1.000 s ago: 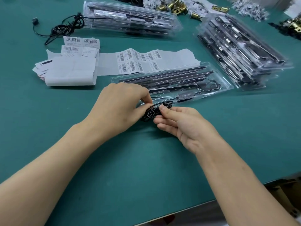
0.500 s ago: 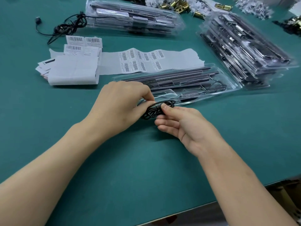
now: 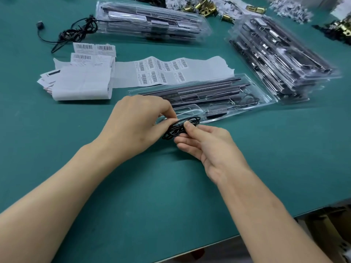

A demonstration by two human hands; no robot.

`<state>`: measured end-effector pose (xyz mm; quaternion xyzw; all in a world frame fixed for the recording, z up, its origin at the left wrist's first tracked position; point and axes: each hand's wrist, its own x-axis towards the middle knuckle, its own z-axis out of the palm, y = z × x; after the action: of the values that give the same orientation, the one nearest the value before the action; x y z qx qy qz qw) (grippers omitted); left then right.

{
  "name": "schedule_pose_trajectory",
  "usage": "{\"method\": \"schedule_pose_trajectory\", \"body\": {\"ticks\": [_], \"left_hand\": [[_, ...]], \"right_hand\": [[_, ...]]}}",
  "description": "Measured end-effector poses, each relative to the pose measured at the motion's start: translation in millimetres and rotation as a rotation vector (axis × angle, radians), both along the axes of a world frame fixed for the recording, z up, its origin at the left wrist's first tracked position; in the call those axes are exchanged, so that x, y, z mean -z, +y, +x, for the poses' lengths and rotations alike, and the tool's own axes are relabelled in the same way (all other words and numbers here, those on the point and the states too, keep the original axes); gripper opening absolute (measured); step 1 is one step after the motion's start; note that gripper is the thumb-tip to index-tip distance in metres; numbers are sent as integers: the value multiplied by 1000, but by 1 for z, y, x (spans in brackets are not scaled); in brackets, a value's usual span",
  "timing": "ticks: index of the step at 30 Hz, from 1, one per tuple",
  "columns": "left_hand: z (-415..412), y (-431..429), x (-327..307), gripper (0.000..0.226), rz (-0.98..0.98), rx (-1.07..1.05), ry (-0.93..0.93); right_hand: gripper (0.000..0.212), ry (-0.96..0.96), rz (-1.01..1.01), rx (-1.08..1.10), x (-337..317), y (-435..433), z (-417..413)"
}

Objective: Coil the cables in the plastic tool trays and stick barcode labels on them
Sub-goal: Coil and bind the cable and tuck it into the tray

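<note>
Black cable [image 3: 180,127], coiled, at the tray's [image 3: 252,88] near edge, long axis along that edge. Your left hand [image 3: 138,126] and right hand [image 3: 209,147] both pinch it; left is nearer the seemingly empty pocket [image 3: 188,111].

A big flat green table top [image 3: 133,215] fills the view. Brown cardboard boxes [image 3: 326,230] sit below its pale front edge.
</note>
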<state>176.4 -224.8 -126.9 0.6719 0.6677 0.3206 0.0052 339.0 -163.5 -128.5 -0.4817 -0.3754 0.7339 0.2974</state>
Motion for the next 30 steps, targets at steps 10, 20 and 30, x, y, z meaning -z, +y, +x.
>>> {"method": "schedule_pose_trajectory", "body": {"ticks": [10,20,30], "left_hand": [[4,0,1,9,-18,-17,-6],[4,-1,-2,6,-18,-43,-45],[3,0,-2,4,-38,-60,-52]], "right_hand": [[34,-96,84,52,2,1,-3],[25,7,145,54,6,-10,5],[25,-23,199,34,3,-12,9]]}}
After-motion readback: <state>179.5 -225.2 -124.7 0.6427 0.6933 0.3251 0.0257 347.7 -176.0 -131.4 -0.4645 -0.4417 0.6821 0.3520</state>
